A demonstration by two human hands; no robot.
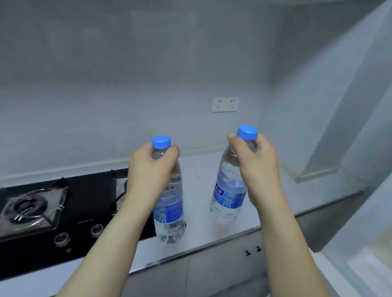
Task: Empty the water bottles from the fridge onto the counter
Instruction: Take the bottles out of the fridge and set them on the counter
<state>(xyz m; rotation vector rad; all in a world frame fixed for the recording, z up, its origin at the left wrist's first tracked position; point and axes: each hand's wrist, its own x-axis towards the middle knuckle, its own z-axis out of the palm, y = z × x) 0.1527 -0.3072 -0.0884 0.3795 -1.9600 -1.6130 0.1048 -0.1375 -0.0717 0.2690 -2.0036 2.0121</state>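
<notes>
Two clear water bottles with blue caps and blue labels stand upright over the pale counter (279, 199). My left hand (150, 168) grips the neck of the left bottle (171, 213), whose base is at the counter beside the stove. My right hand (255, 161) grips the neck of the right bottle (227, 196), farther back on the counter. Whether each base touches the surface I cannot tell. The fridge (367, 262) shows only as a white edge at the lower right.
A black gas stove (48, 219) with two burners and round knobs fills the counter's left part. A white double socket (225, 104) sits on the grey back wall. Cabinet doors with small dark handles (253, 250) lie below the counter edge. A wall column rises at right.
</notes>
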